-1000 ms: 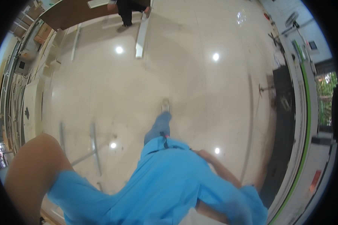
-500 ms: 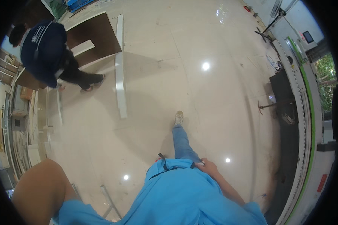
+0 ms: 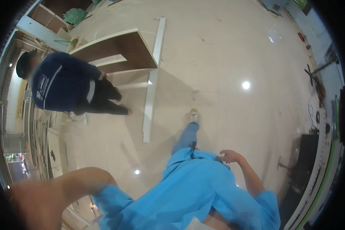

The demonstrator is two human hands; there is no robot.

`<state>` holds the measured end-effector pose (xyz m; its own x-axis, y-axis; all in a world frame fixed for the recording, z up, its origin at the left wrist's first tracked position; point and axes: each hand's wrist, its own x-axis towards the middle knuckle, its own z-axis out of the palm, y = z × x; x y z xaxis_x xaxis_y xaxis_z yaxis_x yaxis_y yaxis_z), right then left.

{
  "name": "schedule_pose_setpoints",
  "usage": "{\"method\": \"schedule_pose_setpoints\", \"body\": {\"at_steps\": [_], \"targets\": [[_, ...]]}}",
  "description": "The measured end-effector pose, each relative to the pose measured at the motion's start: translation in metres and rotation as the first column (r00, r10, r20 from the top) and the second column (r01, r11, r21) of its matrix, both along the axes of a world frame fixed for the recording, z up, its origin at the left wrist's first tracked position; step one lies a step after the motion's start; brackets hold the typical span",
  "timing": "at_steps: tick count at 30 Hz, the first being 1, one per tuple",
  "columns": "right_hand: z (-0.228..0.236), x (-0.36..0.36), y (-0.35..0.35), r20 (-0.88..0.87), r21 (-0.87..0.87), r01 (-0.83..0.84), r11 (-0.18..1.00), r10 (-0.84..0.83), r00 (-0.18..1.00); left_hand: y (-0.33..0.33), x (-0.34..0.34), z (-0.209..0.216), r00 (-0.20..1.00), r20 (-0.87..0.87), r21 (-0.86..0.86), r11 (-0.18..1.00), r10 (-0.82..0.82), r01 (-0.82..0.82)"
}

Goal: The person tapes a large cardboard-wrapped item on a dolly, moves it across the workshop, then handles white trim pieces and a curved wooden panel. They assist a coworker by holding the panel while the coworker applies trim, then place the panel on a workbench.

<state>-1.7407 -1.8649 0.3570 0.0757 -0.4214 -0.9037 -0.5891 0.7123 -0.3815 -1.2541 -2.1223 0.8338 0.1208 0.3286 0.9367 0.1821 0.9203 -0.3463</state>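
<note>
My right hand (image 3: 232, 156) is held beside the hem of my blue shirt (image 3: 188, 184), off my hip. Its fingers are loosely bent and apart, with nothing visible between them. On the other side my left arm is bent and raised; my left hand (image 3: 32, 203) is large and smeared at the lower left rim, so its fingers cannot be made out. A dark strap (image 3: 193, 149) hangs at the front of my waist. One of my shoes (image 3: 194, 114) is on the glossy tiled floor ahead, below a blue trouser leg.
Another person (image 3: 61, 82) in dark clothes stands at the left beside a brown board (image 3: 142, 50) with a rectangular cutout. A long white beam (image 3: 152, 88) lies by it. Along the right are a black box-like unit (image 3: 304, 161) and a green-edged machine (image 3: 326, 168). Stacked panels (image 3: 38, 142) line the left.
My right hand has come away from my hip. My left forearm has swung into view at the lower left. The view has turned leftward, and the other person has changed stance beside the board.
</note>
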Motion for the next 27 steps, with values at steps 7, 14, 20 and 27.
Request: {"method": "schedule_pose_setpoints", "body": {"at_steps": [7, 14, 20, 27], "targets": [[-0.034, -0.148, -0.183, 0.092, -0.208, 0.470, 0.858, -0.462, 0.882, -0.256, -0.262, -0.260, 0.996, 0.050, 0.965, 0.253, 0.068, -0.066], [-0.074, -0.272, -0.256, 0.001, -0.241, 0.926, 0.289, -0.954, 0.298, -0.349, -0.524, -0.375, 0.362, 0.352, 0.778, 0.055, -0.863, -0.626], [-0.149, -0.407, -0.422, -0.212, -0.430, 0.398, 0.810, -0.519, 0.828, -0.510, -0.618, -0.442, -0.113, 0.589, 0.477, 0.457, -0.800, -0.751], [-0.089, -0.549, -0.860, -0.262, -0.562, 0.041, 0.826, -0.225, 0.938, -0.653, -0.532, -0.477, 0.578, 0.499, 0.398, -0.422, -0.645, -0.814]]}}
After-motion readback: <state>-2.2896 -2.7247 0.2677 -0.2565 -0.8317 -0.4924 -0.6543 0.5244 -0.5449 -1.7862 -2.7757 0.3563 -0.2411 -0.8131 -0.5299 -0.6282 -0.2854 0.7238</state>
